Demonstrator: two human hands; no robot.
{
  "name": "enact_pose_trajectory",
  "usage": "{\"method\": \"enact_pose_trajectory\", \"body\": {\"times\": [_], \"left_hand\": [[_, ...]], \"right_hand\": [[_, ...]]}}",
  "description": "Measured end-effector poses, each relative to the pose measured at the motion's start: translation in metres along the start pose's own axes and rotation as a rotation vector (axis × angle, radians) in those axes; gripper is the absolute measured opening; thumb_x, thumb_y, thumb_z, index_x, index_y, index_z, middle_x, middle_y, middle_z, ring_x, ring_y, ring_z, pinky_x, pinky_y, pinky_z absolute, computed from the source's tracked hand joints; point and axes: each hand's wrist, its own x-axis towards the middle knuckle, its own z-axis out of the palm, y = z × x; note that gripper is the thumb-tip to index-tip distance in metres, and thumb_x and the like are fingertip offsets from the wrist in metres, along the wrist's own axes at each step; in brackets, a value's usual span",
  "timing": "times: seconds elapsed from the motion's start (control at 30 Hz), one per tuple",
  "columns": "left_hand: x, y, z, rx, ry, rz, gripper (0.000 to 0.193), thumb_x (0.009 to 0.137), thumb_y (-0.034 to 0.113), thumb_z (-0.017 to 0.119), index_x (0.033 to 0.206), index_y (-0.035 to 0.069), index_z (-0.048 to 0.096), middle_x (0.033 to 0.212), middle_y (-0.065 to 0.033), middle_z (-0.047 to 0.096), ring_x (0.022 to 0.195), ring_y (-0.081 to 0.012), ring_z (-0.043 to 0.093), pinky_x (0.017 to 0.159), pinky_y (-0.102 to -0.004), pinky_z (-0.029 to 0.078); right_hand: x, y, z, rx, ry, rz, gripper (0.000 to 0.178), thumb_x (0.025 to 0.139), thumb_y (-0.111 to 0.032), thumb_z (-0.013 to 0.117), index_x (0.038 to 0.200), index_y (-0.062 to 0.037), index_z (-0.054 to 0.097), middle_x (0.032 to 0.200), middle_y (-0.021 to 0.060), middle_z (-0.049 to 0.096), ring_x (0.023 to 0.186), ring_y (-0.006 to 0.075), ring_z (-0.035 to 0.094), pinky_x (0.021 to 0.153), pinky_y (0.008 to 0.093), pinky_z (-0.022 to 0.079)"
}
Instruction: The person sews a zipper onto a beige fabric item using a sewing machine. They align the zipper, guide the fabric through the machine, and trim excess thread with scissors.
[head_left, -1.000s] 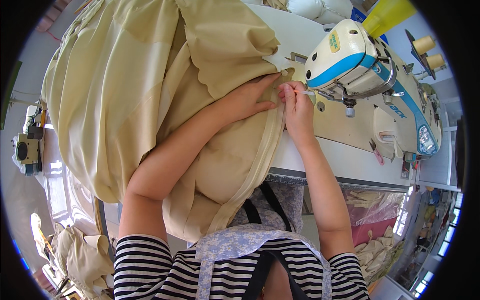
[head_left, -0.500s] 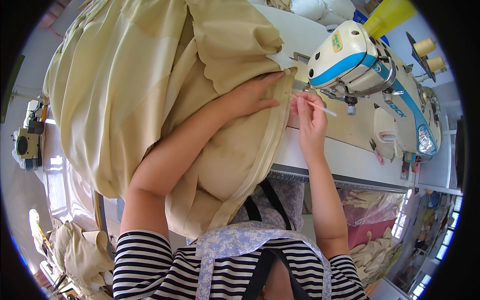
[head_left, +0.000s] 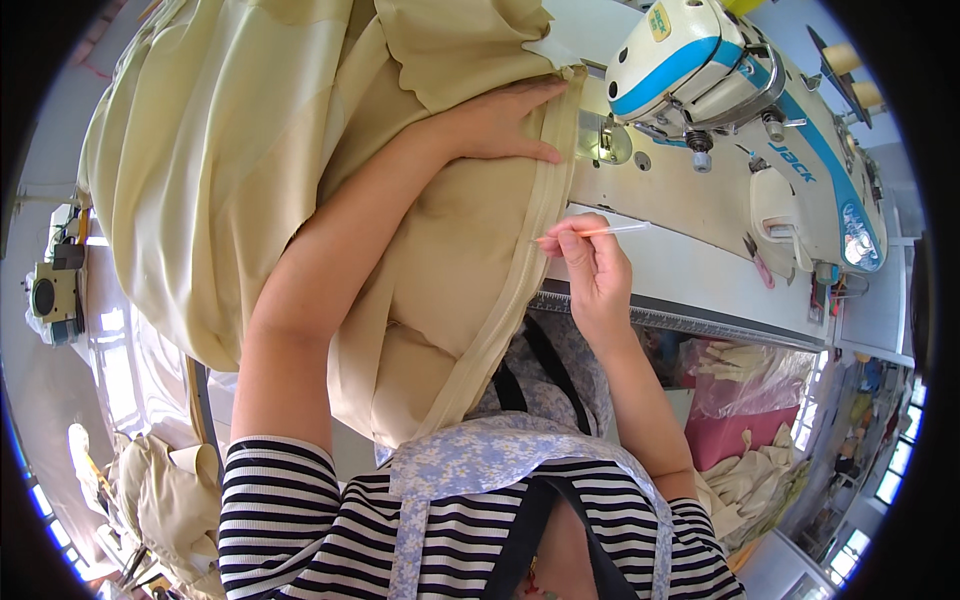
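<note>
A large piece of beige fabric [head_left: 440, 270] drapes over the table and down toward my lap. My left hand [head_left: 500, 125] lies on it with fingers spread, near the stitched edge band [head_left: 515, 300] beside the sewing machine. Between the thumb and fingers of my right hand [head_left: 597, 262] is a thin orange stick [head_left: 598, 231] with a clear end and a fine tip. That tip points at the band, close to its surface; whether it touches I cannot tell. The white and blue sewing machine [head_left: 690, 60] stands to the right, its needle plate [head_left: 606, 140] just beyond the band.
Pink-handled snips [head_left: 762, 268] lie on the machine table [head_left: 690, 275]. A ruler strip [head_left: 680, 328] runs along the table's front edge. More beige cloth sits at lower left [head_left: 165, 500] and lower right [head_left: 745, 490]. Thread cones [head_left: 845, 60] stand at the far right.
My right hand has come nearer to me along the band with the stick, now held more level. My left hand sits slightly farther up, and the needle plate shows more.
</note>
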Motion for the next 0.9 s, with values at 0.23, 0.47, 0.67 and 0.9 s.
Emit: {"method": "enact_pose_trajectory", "body": {"times": [0.23,0.47,0.67,0.9], "left_hand": [[-0.001,-0.003,0.002,-0.022,0.013,0.006,0.099,0.082,0.057,0.077,0.158,0.009,0.034,0.161,-0.0172,0.037,0.147,-0.0324,0.037,0.121,-0.0381,0.03],[-0.002,0.001,0.0,-0.05,0.008,-0.005,0.099,0.083,0.056,0.077,0.159,0.01,0.033,0.161,-0.0179,0.037,0.147,-0.0324,0.037,0.121,-0.0378,0.031],[0.001,-0.003,0.003,-0.059,0.008,-0.005,0.099,0.083,0.055,0.078,0.159,0.009,0.033,0.161,-0.018,0.037,0.147,-0.0322,0.037,0.121,-0.0373,0.03],[-0.007,0.002,0.0,-0.057,0.032,-0.033,0.073,0.089,0.029,0.078,0.151,0.007,0.046,0.157,-0.0165,0.043,0.145,-0.03,0.04,0.121,-0.037,0.031]], "right_hand": [[0.003,0.012,0.006,-0.073,-0.026,0.025,0.015,0.105,-0.014,0.058,0.102,0.0005,0.059,0.094,0.0075,0.066,0.084,0.0156,0.068,0.075,0.0278,0.055],[0.004,0.008,0.004,-0.13,-0.076,0.071,0.019,0.107,-0.014,0.055,0.104,0.0041,0.059,0.097,0.0078,0.066,0.088,0.0157,0.068,0.082,0.0288,0.055],[0.001,0.008,0.002,0.005,-0.005,0.023,0.017,0.107,-0.012,0.053,0.106,0.0033,0.06,0.098,0.0083,0.066,0.088,0.0157,0.067,0.084,0.0288,0.055],[-0.022,-0.007,-0.064,0.031,0.308,-0.085,0.015,0.108,-0.012,0.052,0.103,0.0004,0.06,0.098,0.0094,0.066,0.082,0.0123,0.06,0.073,0.0267,0.049]]}}
